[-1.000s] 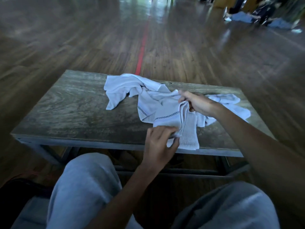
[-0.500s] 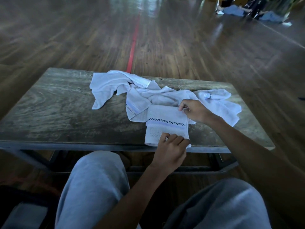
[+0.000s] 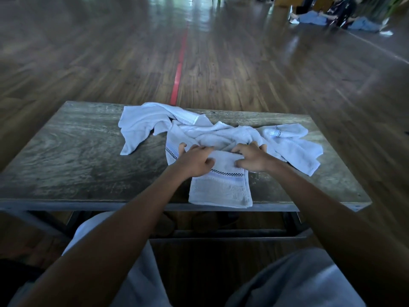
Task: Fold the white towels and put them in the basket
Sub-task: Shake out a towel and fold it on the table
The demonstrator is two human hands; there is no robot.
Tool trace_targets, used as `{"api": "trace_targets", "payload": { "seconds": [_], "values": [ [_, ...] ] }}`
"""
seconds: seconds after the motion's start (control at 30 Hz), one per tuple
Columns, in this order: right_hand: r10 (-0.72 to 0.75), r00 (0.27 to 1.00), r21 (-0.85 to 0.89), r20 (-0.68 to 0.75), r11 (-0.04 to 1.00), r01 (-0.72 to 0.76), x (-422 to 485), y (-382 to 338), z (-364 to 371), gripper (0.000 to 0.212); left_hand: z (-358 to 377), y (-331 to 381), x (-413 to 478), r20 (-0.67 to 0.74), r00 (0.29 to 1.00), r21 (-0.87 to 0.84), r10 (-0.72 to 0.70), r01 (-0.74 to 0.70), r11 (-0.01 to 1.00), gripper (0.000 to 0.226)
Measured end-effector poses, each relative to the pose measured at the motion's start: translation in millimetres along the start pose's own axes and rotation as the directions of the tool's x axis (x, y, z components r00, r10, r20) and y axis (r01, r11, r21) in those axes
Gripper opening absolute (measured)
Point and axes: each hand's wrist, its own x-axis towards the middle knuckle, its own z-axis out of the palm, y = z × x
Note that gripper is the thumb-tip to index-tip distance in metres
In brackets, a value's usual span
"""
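We are seeing 1 partly folded white towel (image 3: pixel 221 187) lying flat at the near edge of the table (image 3: pixel 66 156), its lower hem reaching that edge. It is showing a narrow black-and-white checked band running across its width and a plain woven stripe just below the band. Its far end is lying bunched and curled upward. Behind it, the unfolded white towels (image 3: pixel 221 131) are lying in 1 crumpled heap, spreading left and right across the far half of the table, and are touching the folded towel's far end. Their count is not readable.
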Motion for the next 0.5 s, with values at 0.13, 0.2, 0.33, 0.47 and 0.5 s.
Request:
{"api": "trace_targets", "payload": {
  "seconds": [0.13, 0.2, 0.33, 0.47, 0.5],
  "values": [
    [-0.075, 0.997, 0.384, -0.03, 0.92, 0.081, -10.5, -10.9, -19.3, 0.036, -24.0, 1.7, 5.9, 0.019, 0.999, -0.19, 0.029, -0.025, 0.982, 0.049],
    [-0.133, 0.989, 0.5, -0.072, 0.853, 0.151, -18.8, -21.0, -30.6, 0.039, -42.1, 0.4, 7.6, 0.077, 0.996, -0.246, 0.053, -0.032, 0.969, 0.038],
    [-0.191, 0.971, 0.635, -0.141, 0.736, 0.237, -30.4, -37.5, -44.2, 0.038, -75.2, -4.0, 0.5, 0.117, 0.986, -0.274, 0.121, -0.085, 0.958, 0.041],
    [-0.228, 0.972, 0.63, -0.051, 0.748, 0.209, -36.7, -38.0, -44.0, 0.046, -98.5, -5.7, -22.0, 0.096, 0.98, -0.42, 0.174, -0.118, 0.9, 0.033],
    [-0.239, 0.971, 0.589, 0.005, 0.785, 0.19, -38.2, -38.5, -42.2, 0.049, -103.2, -6.7, -28.6, 0.078, 0.983, -0.442, 0.168, -0.117, 0.889, 0.031]
  ]
}}
